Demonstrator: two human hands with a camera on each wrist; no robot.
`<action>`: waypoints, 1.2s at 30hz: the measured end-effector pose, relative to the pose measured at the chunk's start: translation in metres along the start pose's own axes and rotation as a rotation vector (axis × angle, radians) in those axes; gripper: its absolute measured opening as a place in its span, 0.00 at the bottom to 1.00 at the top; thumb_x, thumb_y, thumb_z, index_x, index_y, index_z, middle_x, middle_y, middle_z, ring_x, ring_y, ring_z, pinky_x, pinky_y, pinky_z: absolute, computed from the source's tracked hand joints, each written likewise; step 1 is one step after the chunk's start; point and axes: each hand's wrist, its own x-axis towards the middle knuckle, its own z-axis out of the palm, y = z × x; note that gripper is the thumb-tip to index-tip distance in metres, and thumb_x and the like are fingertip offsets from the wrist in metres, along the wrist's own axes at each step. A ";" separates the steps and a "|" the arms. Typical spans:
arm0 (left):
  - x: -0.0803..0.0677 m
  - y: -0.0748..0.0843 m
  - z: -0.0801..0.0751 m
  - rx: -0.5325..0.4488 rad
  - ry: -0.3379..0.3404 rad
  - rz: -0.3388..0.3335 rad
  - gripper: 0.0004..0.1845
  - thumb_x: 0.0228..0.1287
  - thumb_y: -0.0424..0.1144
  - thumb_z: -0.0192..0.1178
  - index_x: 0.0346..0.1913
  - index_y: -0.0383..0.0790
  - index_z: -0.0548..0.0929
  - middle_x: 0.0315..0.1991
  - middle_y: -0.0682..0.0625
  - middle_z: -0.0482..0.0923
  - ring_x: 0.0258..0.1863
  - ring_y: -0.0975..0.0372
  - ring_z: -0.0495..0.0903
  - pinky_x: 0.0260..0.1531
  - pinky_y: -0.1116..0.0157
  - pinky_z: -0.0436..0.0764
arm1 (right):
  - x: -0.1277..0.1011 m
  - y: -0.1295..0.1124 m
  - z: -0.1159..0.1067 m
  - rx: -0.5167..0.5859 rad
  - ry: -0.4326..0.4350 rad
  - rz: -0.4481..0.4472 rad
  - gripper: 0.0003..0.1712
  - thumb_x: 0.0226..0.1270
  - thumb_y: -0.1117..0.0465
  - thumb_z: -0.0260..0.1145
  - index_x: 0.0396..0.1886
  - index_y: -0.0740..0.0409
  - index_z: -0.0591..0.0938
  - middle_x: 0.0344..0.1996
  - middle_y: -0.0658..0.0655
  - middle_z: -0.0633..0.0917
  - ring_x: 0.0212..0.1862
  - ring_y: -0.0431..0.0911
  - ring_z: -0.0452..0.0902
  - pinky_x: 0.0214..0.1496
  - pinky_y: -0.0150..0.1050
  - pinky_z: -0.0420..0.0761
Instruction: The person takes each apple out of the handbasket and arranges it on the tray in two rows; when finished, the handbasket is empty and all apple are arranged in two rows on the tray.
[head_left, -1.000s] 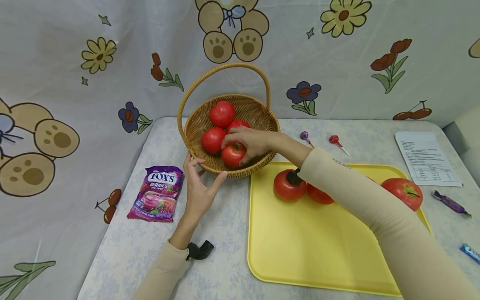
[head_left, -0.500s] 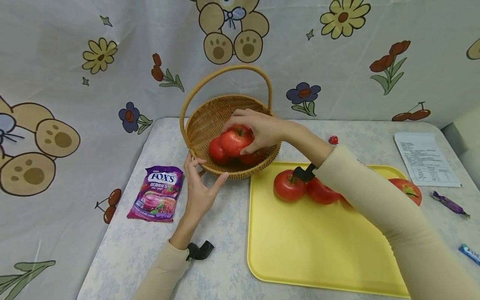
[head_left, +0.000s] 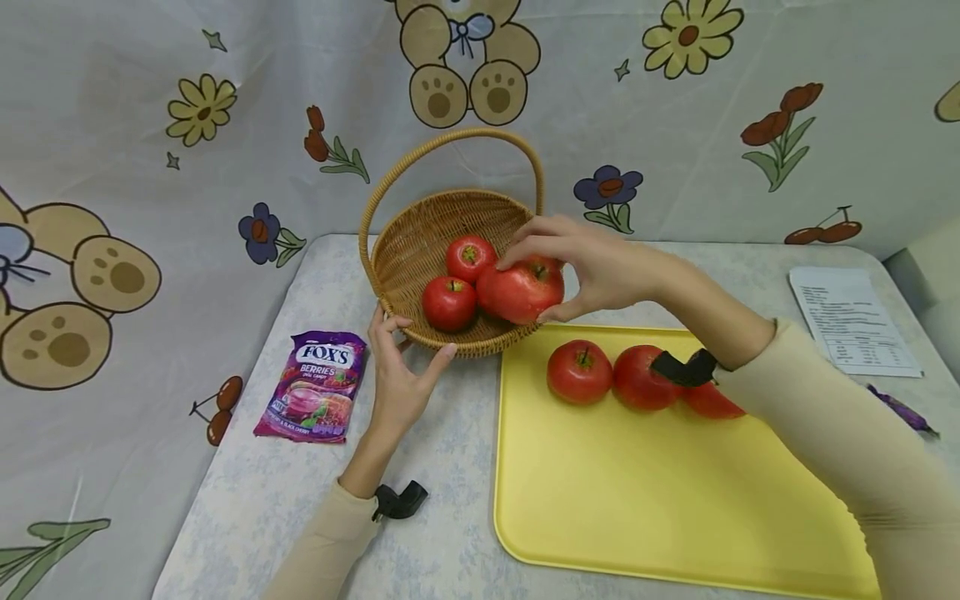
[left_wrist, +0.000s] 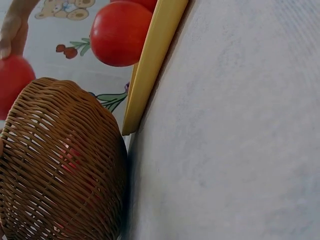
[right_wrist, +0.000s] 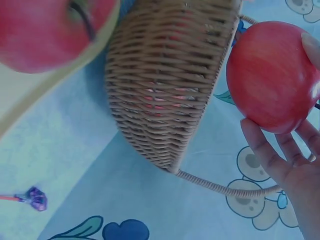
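Observation:
My right hand (head_left: 603, 262) grips a red apple (head_left: 531, 287) above the right rim of a wicker basket (head_left: 412, 250). In the right wrist view, fingers and thumb lie round the apple (right_wrist: 272, 77), clear of the basket's side. Inside the basket are a red tomato with a star-shaped green top (head_left: 470, 257) and a smaller-looking red fruit (head_left: 450, 304). Another red fruit shows partly behind the held apple. My left hand (head_left: 400, 387) holds the basket's front left rim, fingers at the handle's base and thumb on the front.
A yellow tray (head_left: 637, 500) lies right of the basket, with a row of red fruits (head_left: 580, 372) along its back. A purple candy bag (head_left: 315, 386) is at left. A printed sheet (head_left: 855, 321) and a wrapped candy (head_left: 902, 411) lie at right. A lollipop (right_wrist: 36, 198) shows in the right wrist view.
My right hand has lifted the apple out from among the basket's fruits and moved it right, over the rim. The fruits inside have shifted. The left hand stays on the rim.

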 end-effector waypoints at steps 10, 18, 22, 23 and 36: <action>0.000 0.001 0.000 -0.010 0.001 0.007 0.32 0.59 0.33 0.68 0.55 0.24 0.59 0.75 0.28 0.35 0.74 0.37 0.46 0.61 0.39 0.67 | -0.065 -0.034 0.024 0.040 -0.085 0.040 0.40 0.48 0.56 0.80 0.62 0.35 0.74 0.63 0.45 0.71 0.65 0.42 0.62 0.57 0.46 0.78; 0.001 0.002 0.000 -0.012 -0.003 -0.002 0.32 0.59 0.33 0.68 0.56 0.24 0.59 0.75 0.28 0.35 0.75 0.38 0.45 0.62 0.39 0.66 | -0.106 -0.034 0.065 0.105 -0.142 0.088 0.40 0.48 0.56 0.81 0.61 0.32 0.74 0.61 0.43 0.71 0.64 0.42 0.62 0.53 0.44 0.81; 0.001 0.002 0.000 -0.010 -0.003 -0.007 0.32 0.59 0.34 0.68 0.56 0.24 0.59 0.75 0.29 0.35 0.75 0.38 0.45 0.62 0.40 0.66 | -0.118 -0.035 0.079 0.127 -0.173 0.115 0.40 0.49 0.55 0.80 0.61 0.31 0.73 0.60 0.43 0.71 0.63 0.41 0.62 0.53 0.44 0.81; 0.001 0.002 0.000 -0.010 -0.002 -0.008 0.32 0.59 0.33 0.68 0.55 0.25 0.59 0.75 0.29 0.35 0.75 0.38 0.45 0.62 0.40 0.66 | -0.121 -0.036 0.082 0.134 -0.177 0.119 0.40 0.49 0.55 0.80 0.61 0.31 0.73 0.60 0.42 0.71 0.62 0.41 0.62 0.53 0.44 0.80; 0.001 0.003 -0.001 -0.010 -0.004 -0.023 0.31 0.60 0.34 0.68 0.56 0.26 0.59 0.75 0.29 0.34 0.75 0.39 0.45 0.62 0.39 0.66 | -0.136 -0.040 0.110 0.145 -0.195 0.102 0.40 0.45 0.54 0.82 0.60 0.32 0.74 0.56 0.40 0.71 0.60 0.39 0.63 0.55 0.41 0.80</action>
